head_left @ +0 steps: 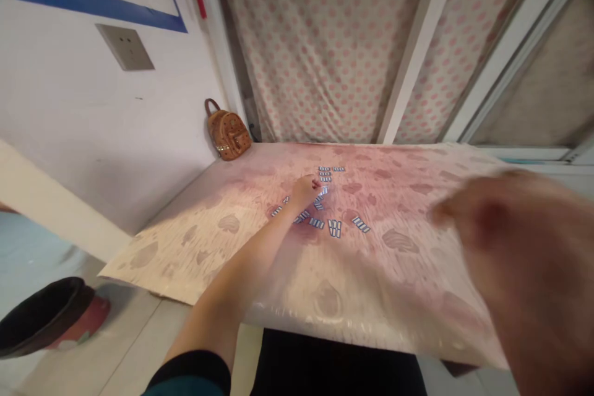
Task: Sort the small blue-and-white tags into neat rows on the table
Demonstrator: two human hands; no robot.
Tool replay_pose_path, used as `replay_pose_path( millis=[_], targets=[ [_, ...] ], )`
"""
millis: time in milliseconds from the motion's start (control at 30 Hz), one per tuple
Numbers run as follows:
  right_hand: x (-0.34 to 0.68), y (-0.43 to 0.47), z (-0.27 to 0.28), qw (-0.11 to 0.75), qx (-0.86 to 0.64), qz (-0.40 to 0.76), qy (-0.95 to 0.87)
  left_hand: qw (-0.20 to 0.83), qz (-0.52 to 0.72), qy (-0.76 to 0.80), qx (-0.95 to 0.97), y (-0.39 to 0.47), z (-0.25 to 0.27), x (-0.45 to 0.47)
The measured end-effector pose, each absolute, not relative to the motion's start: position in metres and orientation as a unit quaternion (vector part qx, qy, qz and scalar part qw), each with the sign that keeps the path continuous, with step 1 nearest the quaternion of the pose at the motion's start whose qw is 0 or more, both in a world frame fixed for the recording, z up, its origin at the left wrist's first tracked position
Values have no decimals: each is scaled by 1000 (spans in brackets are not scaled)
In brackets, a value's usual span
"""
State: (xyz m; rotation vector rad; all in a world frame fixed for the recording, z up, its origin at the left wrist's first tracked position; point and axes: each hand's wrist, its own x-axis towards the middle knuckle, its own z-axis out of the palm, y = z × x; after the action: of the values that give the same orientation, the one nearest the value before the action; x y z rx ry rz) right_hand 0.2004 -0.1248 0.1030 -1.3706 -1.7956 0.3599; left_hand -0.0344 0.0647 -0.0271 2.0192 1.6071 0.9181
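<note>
My left hand [306,189] reaches over the middle of the table, its fingers drawn together. Right at the fingertips is a small white-and-blue striped piece [323,190]; whether they grip it is too small to tell. Several more flat striped pieces lie scattered around that hand and wrist. One slanted piece [361,224] lies apart to the right, and a pair of pieces [335,228] sits close together nearer to me. Farther back is a small group of pieces [324,174]. My right hand [505,223] is raised close to the camera at the right, smeared by motion, its fingers unreadable.
A patterned cover [227,269] spreads over the table. At its far left corner a small brown backpack [229,134] leans by the wall. Behind the table hangs a dotted curtain [320,43]. A dark-rimmed pot [51,318] stands on the floor at left.
</note>
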Motion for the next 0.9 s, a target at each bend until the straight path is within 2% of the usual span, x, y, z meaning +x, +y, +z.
replay_pose_path(
  millis=[67,133,267,400,467,533,633,767,900],
  targets=[
    [181,-89,88,489,-524,168,-677,236,363,552,713,62,-22,-37],
    [168,-54,63,523,-505,200,-657,286,388,513,710,56,-18,-39],
    [154,-12,14,460,-515,266,-673,387,391,420,722,38,-12,-41],
    [151,-3,-10,440,-487,309,-688,425,382,388,723,31,-8,-39],
    [158,-1,-15,462,-491,293,-678,401,400,410,715,35,-7,-44],
    [169,3,-19,497,-515,267,-646,330,418,471,703,42,-9,-55],
    [188,11,-23,531,-552,254,-591,224,373,581,688,50,-16,-71],
    [200,17,-25,555,-562,254,-559,204,272,622,705,49,-25,-71],
    [198,17,-25,572,-547,239,-562,149,234,617,736,40,-29,-54]
  ],
)
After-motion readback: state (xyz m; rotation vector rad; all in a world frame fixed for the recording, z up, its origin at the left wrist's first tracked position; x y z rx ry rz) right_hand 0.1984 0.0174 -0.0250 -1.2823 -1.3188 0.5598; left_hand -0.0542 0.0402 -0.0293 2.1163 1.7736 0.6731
